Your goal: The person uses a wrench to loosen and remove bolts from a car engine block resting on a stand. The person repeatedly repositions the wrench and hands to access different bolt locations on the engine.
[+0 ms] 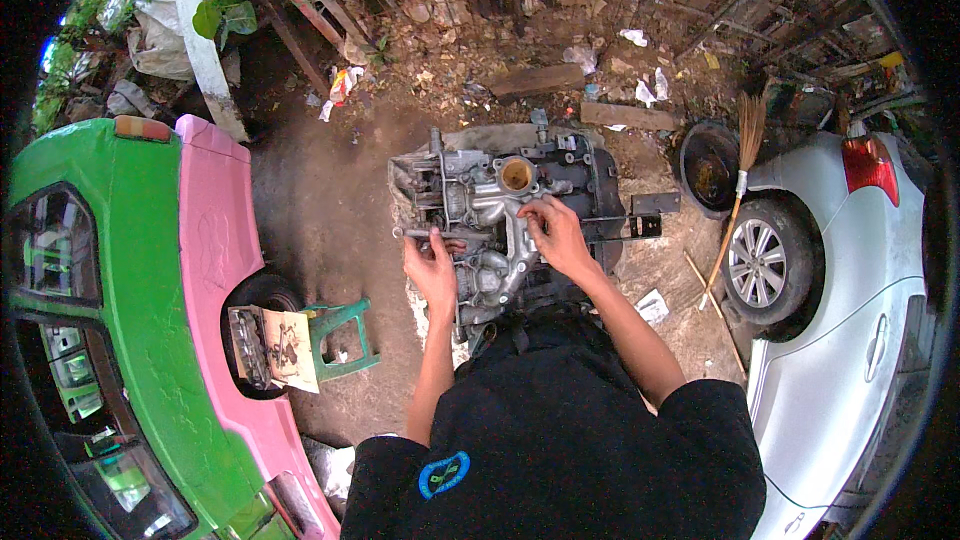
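My left hand (432, 265) pinches a metal bar (414, 233) that might drop if bumped, and I can't tell whether my curled right hand (556, 235) grips anything.

A bare engine (520, 230) sits on the dirt ground (320, 200), its round, brass-toned opening (516, 175) facing up. The right hand (555, 235) has its fingertips at the silver intake manifold (512, 258), just below that opening. The left hand (432, 265) is at a slim metal bar (415, 233); whether its grip bears the bar's weight cannot be told.

To the left stands a green-and-pink car (145, 220), near a green plastic stool (340, 314), beside which show a dark metal part (248, 345) and a tan sheet (290, 345). To the right, a broom (751, 135) and a black basin (706, 155) are near a silver car (840, 270). Wooden planks (630, 117) and litter lie beyond the engine.
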A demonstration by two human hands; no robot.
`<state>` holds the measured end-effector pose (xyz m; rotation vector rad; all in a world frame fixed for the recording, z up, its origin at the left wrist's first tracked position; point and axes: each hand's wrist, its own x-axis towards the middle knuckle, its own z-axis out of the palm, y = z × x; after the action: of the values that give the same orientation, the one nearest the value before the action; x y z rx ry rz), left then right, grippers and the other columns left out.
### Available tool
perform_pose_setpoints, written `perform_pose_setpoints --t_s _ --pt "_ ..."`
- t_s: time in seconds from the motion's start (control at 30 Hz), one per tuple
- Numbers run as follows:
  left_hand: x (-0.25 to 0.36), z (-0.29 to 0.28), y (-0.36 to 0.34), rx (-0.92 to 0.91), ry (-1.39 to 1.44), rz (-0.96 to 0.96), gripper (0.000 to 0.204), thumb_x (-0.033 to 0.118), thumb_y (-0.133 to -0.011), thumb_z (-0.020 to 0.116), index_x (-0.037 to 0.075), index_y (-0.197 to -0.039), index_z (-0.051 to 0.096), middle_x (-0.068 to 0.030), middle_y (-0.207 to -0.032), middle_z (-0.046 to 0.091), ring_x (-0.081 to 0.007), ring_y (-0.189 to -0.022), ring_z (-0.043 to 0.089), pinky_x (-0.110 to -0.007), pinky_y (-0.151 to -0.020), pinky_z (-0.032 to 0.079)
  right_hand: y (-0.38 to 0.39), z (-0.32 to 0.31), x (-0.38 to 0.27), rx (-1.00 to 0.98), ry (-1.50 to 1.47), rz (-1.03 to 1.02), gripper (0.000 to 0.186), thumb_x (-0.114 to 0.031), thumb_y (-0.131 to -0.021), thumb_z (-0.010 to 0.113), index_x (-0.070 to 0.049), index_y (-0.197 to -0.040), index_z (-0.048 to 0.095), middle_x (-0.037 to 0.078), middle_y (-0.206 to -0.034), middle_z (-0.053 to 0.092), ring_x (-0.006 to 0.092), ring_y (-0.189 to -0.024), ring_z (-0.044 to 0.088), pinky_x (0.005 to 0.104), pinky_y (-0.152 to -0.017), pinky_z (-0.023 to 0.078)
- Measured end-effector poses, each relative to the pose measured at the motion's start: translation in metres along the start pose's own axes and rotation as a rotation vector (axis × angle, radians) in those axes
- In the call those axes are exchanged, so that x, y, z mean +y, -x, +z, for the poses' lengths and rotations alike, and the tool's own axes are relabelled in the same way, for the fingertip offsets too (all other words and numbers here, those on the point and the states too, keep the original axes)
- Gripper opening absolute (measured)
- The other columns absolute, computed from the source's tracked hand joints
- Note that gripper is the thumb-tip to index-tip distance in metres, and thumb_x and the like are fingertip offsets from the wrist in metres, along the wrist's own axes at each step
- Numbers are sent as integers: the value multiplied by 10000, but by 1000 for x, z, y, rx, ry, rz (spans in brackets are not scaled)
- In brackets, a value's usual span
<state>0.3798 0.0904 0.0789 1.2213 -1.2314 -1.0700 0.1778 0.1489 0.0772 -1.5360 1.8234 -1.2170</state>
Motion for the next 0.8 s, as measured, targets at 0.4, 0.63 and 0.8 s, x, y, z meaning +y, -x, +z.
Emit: perform_pose_setpoints --t_s 0.4,0.63,0.8 --pt "-23 -2 34 40 73 -42 144 79 -1016 545 -46 -1065 493 -147 -885 656 -228 -680 705 -344 -606 584 0 0 1 -24 1 26 140 -11 -843 600 -30 -962 671 133 -821 579 286 -736 598 397 -715 492" --pt "-20 3 38 50 -67 -15 136 58 -1000 559 -66 -1024 511 -137 -798 674 -199 -636 693 -333 -576 557 0 2 5 -35 -36 34 149 -9 -840 594 -26 -965 672 144 -829 575 295 -746 599 397 -717 490" --pt "-17 7 43 41 -249 76 143 66 -990 579 -67 -962 533 -131 -705 689 -192 -605 692 -309 -564 536 0 3 8 2 -12 -44 119 0 -898 585 -4 -983 669 107 -805 545 197 -641 546 342 -622 449"
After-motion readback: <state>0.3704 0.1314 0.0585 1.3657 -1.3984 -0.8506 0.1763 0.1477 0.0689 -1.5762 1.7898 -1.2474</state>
